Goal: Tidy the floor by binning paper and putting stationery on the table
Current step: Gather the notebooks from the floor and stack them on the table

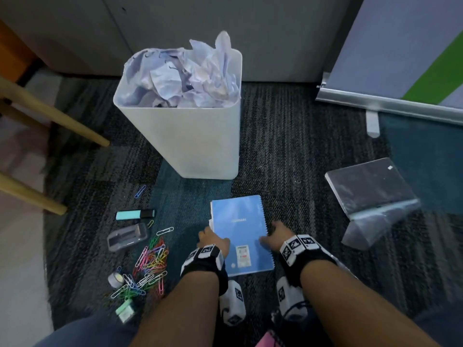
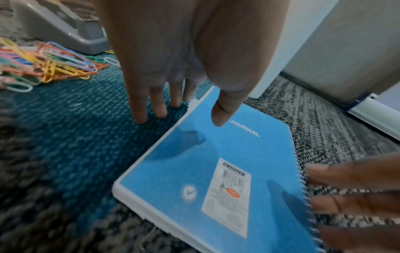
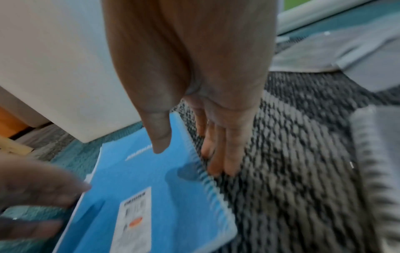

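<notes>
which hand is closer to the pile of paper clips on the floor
Left. The left hand sits at the left edge of the blue spiral journal, just right of the paper clips. The right hand is at the journal's spiral edge, farther away.

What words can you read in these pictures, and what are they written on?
"JOURNAL": white letters on the blue notebook cover.
"ORIONS": top of the white sticker on that cover.
Barcode and small print on the sticker: too blurred to read.
Black-and-white square markers on the wrist bands: patterns, not words.
No other text can be read.
</notes>
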Available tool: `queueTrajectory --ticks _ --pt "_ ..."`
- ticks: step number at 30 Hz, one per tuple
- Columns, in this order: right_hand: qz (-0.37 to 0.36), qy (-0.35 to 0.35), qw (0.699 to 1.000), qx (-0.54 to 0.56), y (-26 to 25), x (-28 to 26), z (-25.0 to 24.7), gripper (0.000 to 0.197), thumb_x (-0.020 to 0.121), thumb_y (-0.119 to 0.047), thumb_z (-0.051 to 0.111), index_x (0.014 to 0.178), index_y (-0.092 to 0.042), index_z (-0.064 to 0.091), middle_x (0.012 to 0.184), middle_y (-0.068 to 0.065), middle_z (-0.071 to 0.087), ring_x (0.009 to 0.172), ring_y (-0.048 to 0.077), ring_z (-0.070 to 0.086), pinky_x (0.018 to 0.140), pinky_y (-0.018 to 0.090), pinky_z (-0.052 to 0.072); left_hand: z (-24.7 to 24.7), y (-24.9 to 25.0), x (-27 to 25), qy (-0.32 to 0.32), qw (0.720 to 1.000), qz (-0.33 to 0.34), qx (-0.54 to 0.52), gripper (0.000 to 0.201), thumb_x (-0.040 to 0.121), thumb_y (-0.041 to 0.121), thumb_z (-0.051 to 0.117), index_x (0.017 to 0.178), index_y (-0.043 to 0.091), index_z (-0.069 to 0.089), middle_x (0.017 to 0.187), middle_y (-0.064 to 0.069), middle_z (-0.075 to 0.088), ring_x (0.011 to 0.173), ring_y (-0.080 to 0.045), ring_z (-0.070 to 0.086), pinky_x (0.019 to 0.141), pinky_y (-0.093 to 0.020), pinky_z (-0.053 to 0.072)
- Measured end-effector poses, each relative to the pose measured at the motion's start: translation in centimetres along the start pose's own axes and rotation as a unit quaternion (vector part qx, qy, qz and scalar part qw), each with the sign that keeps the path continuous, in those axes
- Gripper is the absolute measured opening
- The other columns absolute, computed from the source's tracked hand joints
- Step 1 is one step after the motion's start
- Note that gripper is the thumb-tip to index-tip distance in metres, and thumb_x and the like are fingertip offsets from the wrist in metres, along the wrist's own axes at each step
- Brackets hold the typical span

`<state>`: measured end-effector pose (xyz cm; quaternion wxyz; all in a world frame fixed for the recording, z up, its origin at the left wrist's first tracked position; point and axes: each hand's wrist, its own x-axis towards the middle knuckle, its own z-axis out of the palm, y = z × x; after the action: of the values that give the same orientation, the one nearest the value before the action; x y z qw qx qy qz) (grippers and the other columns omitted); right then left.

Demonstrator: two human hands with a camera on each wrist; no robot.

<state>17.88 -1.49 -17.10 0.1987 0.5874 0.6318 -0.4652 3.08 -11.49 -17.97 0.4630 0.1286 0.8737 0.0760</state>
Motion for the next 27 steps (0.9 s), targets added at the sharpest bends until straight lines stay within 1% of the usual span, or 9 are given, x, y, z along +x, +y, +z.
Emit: queueTrajectory --ticks 3,6,9,12,14,16,19,23,27 --pt "0.015 0.009 0.999 0.038 0.7 0.1 1.7 0.075 0.081 -0.031 0.069 0.141 -0.009 0.03 0.137 0.014 0.05 0.121 0.029 0.052 0.098 0.031 0.045 0.1 -0.1 0.6 -0.013 0.999 -0.016 -0.03 0.076 0.089 0.032 0.056 0.149 0.01 0.015 0.153 -0.016 0.016 0.131 -0.039 0.037 0.103 -0.044 0.038" --pt "0.013 -0.011 0.998 0.057 0.6 -0.3 2.3 0.062 0.084 -0.028 0.067 0.135 -0.008 0.038 0.133 0.012 0.055 0.118 0.028 0.055 0.093 0.029 0.045 0.0 0.0 1.0 -0.033 0.996 -0.02 -0.08 0.08 0.072 0.042 0.067 0.137 0.007 0.038 0.135 -0.017 0.047 0.105 -0.034 0.056 0.089 -0.041 0.048" --pt "-0.004 -0.008 0.993 0.122 0.6 -0.5 1.9 0.042 0.087 -0.016 0.063 0.126 -0.007 0.051 0.127 0.012 0.06 0.113 0.03 0.059 0.094 0.033 0.048 1.4 -1.2 3.6 -0.042 0.996 0.011 -0.083 0.085 0.042 0.056 0.063 0.116 0.014 0.061 0.12 -0.012 0.062 0.092 -0.029 0.063 0.088 -0.041 0.053" --pt "-0.032 -0.011 0.976 0.213 0.7 -0.8 0.7 0.037 0.087 -0.01 0.062 0.123 -0.012 0.055 0.12 0.01 0.064 0.107 0.03 0.062 0.09 0.033 0.049 0.0 0.7 0.6 -0.028 0.993 0.01 -0.115 0.068 0.06 0.047 0.071 0.117 0.012 0.054 0.123 -0.013 0.049 0.098 -0.034 0.059 0.087 -0.039 0.051" --pt "-0.06 -0.019 0.957 0.284 0.8 -1.2 -0.6 0.034 0.085 -0.007 0.063 0.117 -0.017 0.058 0.119 0.011 0.066 0.104 0.031 0.064 0.096 0.045 0.049 -0.6 1.8 -0.5 -0.006 0.984 0.027 -0.175 0.055 0.074 0.036 0.074 0.115 0.012 0.045 0.123 -0.014 0.044 0.101 -0.034 0.056 0.085 -0.039 0.047" --pt "-0.086 -0.024 0.929 0.358 0.9 -1.3 -1.7 0.03 0.086 -0.003 0.062 0.11 -0.02 0.059 0.115 0.013 0.067 0.103 0.033 0.064 0.096 0.053 0.048 -0.7 2.8 -0.8 -0.021 0.96 0.05 -0.275 0.06 0.073 0.034 0.077 0.115 0.01 0.042 0.12 -0.013 0.051 0.098 -0.031 0.058 0.086 -0.04 0.048" --pt "-0.116 -0.031 0.889 0.441 0.9 -1.8 -3.5 0.029 0.088 0.001 0.058 0.109 -0.018 0.059 0.117 0.016 0.066 0.107 0.037 0.063 0.096 0.055 0.047 -0.3 3.8 -0.4 -0.11 0.94 0.05 -0.319 0.083 0.057 0.056 0.081 0.12 0.007 0.057 0.113 -0.013 0.067 0.096 -0.033 0.067 0.09 -0.046 0.052" --pt "-0.115 0.004 0.871 0.478 2.2 -1.7 -6.6 0.026 0.086 0.004 0.058 0.103 -0.016 0.062 0.116 0.018 0.065 0.099 0.035 0.064 0.097 0.051 0.047 0.1 6.3 -1.3 -0.108 0.93 0.139 -0.323 0.018 0.088 0.021 0.065 0.1 0.009 0.064 0.106 -0.018 0.07 0.095 -0.034 0.067 0.092 -0.058 0.049" --pt "-0.07 0.057 0.843 0.53 4.2 -1.0 -9.4 0.014 0.086 0.004 0.058 0.094 -0.005 0.065 0.1 0.02 0.066 0.077 0.026 0.063 0.093 0.046 0.049 1.7 9.7 -3.0 -0.092 0.919 0.229 -0.306 0.01 0.094 0.007 0.054 0.102 0.012 0.05 0.109 -0.022 0.065 0.087 -0.031 0.064 0.089 -0.055 0.051"
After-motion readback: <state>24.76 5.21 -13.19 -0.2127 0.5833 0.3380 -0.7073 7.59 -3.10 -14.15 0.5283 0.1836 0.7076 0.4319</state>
